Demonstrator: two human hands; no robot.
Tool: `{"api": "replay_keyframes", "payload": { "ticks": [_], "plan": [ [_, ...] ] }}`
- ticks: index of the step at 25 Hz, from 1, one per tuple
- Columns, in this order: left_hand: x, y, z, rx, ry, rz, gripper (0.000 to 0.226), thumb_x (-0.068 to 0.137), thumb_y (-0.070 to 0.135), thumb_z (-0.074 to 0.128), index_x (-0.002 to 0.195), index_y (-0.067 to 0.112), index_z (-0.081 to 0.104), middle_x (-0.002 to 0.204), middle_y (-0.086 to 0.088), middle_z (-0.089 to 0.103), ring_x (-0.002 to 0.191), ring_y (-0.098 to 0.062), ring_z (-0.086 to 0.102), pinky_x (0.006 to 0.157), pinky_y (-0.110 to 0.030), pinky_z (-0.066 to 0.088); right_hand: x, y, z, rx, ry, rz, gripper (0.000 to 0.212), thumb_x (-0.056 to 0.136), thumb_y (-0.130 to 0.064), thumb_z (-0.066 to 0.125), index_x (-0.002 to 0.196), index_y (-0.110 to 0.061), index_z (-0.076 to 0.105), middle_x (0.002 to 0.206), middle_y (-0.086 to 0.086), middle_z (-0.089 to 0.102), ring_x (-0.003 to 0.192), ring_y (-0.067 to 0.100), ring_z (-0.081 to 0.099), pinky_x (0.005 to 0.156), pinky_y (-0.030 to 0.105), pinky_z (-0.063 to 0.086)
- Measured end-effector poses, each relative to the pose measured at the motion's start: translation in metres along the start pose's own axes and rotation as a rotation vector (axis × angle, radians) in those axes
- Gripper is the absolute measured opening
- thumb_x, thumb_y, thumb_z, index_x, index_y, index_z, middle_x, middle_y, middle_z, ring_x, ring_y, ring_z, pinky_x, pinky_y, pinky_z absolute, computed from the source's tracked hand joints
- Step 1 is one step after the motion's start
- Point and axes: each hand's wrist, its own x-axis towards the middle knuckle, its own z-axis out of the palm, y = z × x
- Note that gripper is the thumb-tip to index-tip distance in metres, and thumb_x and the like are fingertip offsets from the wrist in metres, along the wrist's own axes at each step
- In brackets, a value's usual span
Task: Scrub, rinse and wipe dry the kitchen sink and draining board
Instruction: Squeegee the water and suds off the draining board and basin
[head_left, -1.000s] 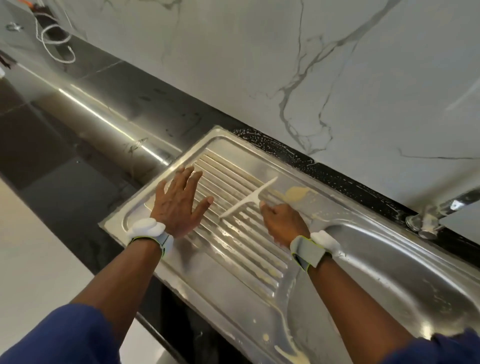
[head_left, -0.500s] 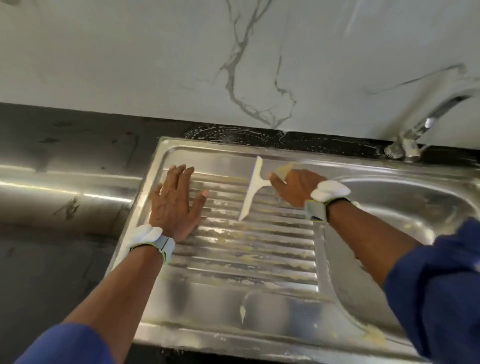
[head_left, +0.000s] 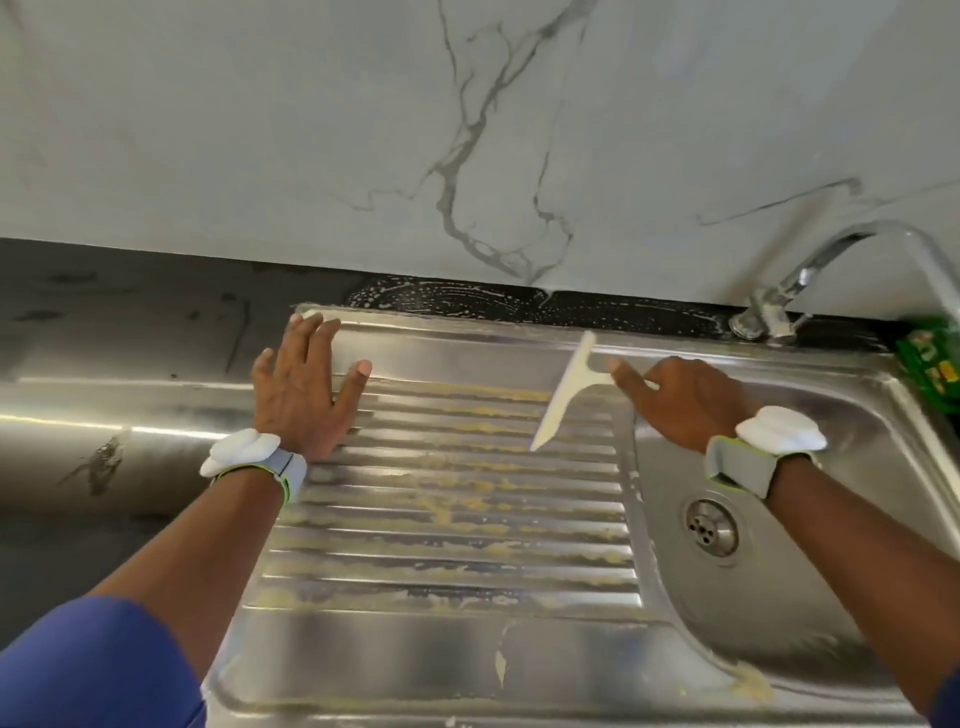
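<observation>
The ribbed steel draining board (head_left: 457, 525) fills the middle, with yellowish soapy streaks lying in its grooves. To its right is the sink bowl (head_left: 810, 582) with a round drain (head_left: 710, 526). My right hand (head_left: 685, 402) grips the handle of a white squeegee (head_left: 566, 392), whose blade rests on the board's far right end, close to the bowl. My left hand (head_left: 304, 387) lies flat with fingers spread on the board's far left corner. Both wrists wear grey bands with white pads.
A chrome tap (head_left: 810, 275) stands at the back right. A green packet (head_left: 932, 364) sits at the right edge of the sink rim. Soap suds streak the black counter strip (head_left: 467, 299) behind the board. Dark glossy counter (head_left: 104, 415) extends left; a marble wall rises behind.
My right hand has carried the squeegee rightward along the board toward the sink bowl. My left hand has slid toward the back left corner. The view has swung right, showing the drain.
</observation>
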Motion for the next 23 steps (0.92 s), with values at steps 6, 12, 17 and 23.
{"api": "replay_keyframes", "payload": {
  "ticks": [6,12,17,23],
  "plan": [
    [0.015,-0.068,-0.012,0.073,0.055,-0.129,0.071,0.100,0.063,0.031,0.153,0.017,0.040,0.163,-0.008,0.035,0.157,-0.027,0.019,0.120,-0.060,0.024,0.056,-0.169,0.008,0.007,-0.022,-0.459,0.077,0.091,-0.080,0.025,0.056,-0.017,0.053,0.059,-0.002,0.052,0.065,0.027,0.052,0.065,0.035,0.040],
    [0.015,-0.070,-0.002,0.144,0.032,-0.071,0.072,0.101,0.064,0.029,0.155,0.017,0.038,0.164,-0.007,0.035,0.158,-0.025,0.018,0.124,-0.058,0.019,0.117,-0.260,0.025,-0.100,0.068,-0.599,0.060,0.100,-0.062,0.028,0.064,-0.019,0.049,0.076,0.003,0.049,0.075,0.030,0.048,0.071,0.034,0.034],
    [0.018,-0.072,-0.001,0.134,0.034,-0.111,0.074,0.100,0.066,0.028,0.157,0.018,0.035,0.165,-0.006,0.033,0.158,-0.024,0.016,0.124,-0.060,0.018,0.148,-0.288,0.031,-0.073,0.113,-0.592,0.044,0.099,-0.044,0.033,0.066,-0.017,0.042,0.085,0.008,0.059,0.076,0.031,0.050,0.070,0.033,0.033],
    [0.015,-0.069,-0.002,0.115,0.061,-0.102,0.074,0.101,0.066,0.026,0.156,0.018,0.037,0.165,-0.006,0.034,0.158,-0.024,0.018,0.122,-0.060,0.020,0.162,-0.208,0.025,-0.097,-0.019,-0.402,0.034,0.098,-0.047,0.036,0.082,-0.020,0.048,0.109,0.017,0.065,0.095,0.036,0.060,0.073,0.035,0.037]
  ]
}}
